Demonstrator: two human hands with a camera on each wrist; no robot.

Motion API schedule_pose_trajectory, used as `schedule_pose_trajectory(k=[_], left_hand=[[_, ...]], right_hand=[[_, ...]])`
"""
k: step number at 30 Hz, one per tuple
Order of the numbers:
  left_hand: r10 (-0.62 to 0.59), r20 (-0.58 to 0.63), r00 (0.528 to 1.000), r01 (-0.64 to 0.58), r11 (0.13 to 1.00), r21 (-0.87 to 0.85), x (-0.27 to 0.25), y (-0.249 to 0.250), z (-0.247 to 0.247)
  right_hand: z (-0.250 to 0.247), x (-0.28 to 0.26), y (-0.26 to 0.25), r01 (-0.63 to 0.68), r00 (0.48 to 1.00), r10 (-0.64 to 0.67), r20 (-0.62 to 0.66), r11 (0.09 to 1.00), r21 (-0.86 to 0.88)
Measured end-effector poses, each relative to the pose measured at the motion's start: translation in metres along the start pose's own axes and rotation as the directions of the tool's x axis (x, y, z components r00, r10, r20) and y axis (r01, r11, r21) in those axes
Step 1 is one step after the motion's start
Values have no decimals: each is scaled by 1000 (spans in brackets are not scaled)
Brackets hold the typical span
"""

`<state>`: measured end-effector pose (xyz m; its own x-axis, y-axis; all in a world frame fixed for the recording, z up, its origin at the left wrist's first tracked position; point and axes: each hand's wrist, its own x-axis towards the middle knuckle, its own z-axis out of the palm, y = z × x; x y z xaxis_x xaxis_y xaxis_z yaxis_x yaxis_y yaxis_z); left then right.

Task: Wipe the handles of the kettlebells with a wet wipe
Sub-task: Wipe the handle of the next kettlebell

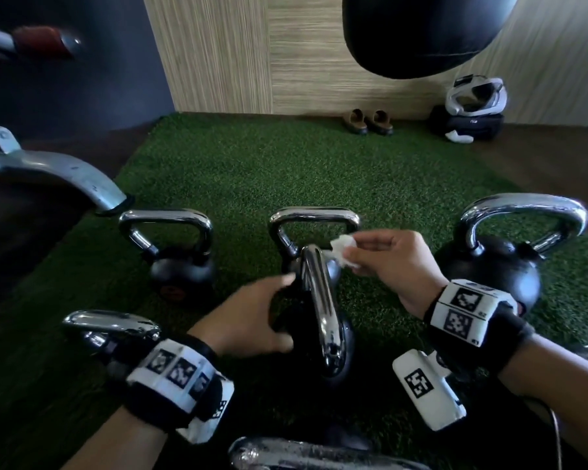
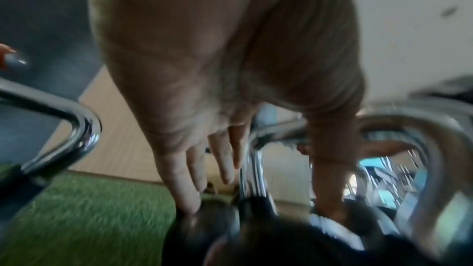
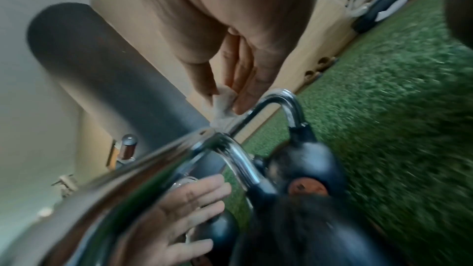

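Note:
Several black kettlebells with chrome handles stand on green turf (image 1: pixel 238 164). The nearest centre kettlebell (image 1: pixel 319 307) shows its handle end-on. My left hand (image 1: pixel 279 310) rests on its black ball, fingers (image 2: pixel 192 205) straight against the ball and the thumb (image 2: pixel 330 189) on the other side of the handle post. My right hand (image 1: pixel 352 254) pinches a crumpled white wet wipe (image 1: pixel 342 244) against the far top end of that handle; in the right wrist view the wet wipe (image 3: pixel 222 104) touches the chrome handle (image 3: pixel 153 159).
Other kettlebells stand at back left (image 1: pixel 180 252), back centre (image 1: pixel 314 218), right (image 1: pixel 496 262), near left (image 1: pixel 112 325) and bottom edge (image 1: pixel 302 456). A metal machine arm (image 1: pixel 58 171) juts in at left. A punching bag (image 1: pixel 421 32) hangs above; sandals (image 1: pixel 370 122) and a bag (image 1: pixel 469 120) lie by the wall.

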<state>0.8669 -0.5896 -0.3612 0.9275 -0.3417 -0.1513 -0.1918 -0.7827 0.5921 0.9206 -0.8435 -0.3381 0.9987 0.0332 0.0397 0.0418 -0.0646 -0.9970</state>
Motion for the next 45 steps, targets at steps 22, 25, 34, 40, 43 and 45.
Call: schedule_pose_trajectory(k=[22, 25, 34, 40, 43, 45], left_hand=[[265, -92, 960, -273, 957, -92, 11, -17, 66], [263, -99, 960, -274, 954, -124, 11, -16, 66], [250, -144, 957, -272, 949, -162, 14, -10, 67], [229, -59, 972, -234, 966, -113, 22, -10, 60], [225, -27, 974, -227, 969, -96, 28, -12, 57], [227, -18, 974, -228, 970, -80, 31, -13, 55]], right_hand=[[23, 8, 55, 6, 999, -20, -43, 951, -311], [22, 6, 51, 72, 994, -90, -61, 964, -257], [25, 3, 37, 208, 966, -246, -84, 924, -320], [24, 15, 35, 256, 955, -295, -36, 878, -404], [23, 13, 31, 346, 916, -400, -41, 835, -428], [21, 4, 30, 482, 840, -542, 7, 741, -468]])
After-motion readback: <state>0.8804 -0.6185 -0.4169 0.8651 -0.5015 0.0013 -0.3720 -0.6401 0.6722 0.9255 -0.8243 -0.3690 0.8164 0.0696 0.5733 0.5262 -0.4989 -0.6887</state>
